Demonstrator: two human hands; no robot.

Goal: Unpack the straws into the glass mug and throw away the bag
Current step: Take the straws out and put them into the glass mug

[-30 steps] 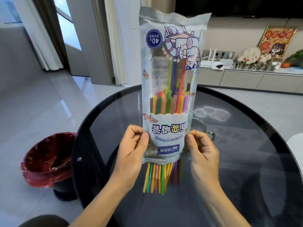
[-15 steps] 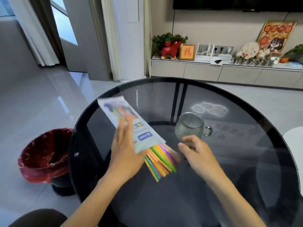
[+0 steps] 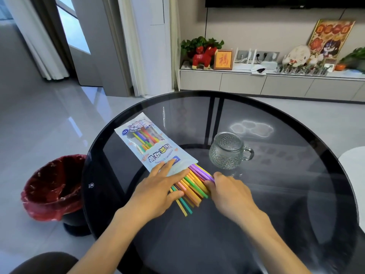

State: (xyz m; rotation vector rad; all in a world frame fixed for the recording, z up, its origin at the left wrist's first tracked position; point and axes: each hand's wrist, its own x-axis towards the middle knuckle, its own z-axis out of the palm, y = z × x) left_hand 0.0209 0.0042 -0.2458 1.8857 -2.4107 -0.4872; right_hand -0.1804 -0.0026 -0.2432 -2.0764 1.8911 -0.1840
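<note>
Pulling the straws (image 3: 194, 185) out of the bag (image 3: 152, 147) looks like the step going on now. None are in the mug (image 3: 227, 150) yet.

Far to the left of the mug, down on the floor, stands the bin (image 3: 52, 186). It has a red liner in it, and I cannot see anything else inside.

Nearer the mug, still on its left, the bag lies flat on the dark table (image 3: 286, 194). Some straws are inside it, seen through the clear part. The rest stick out of its open end, the end near the person.

The left hand (image 3: 158, 186) lies flat with straight fingers. It presses down on the open end of the bag and the straws there.

Just in front of the mug, the right hand (image 3: 227, 189) curls its fingers round the loose straw ends and grips them.

The mug stands upright, handle pointing right. It has nothing in it.

Next, I think the right hand needs to slide the bunch free while the left hand holds the bag still. Then the bunch has to stand up in the mug. The bag goes in the bin last.
</note>
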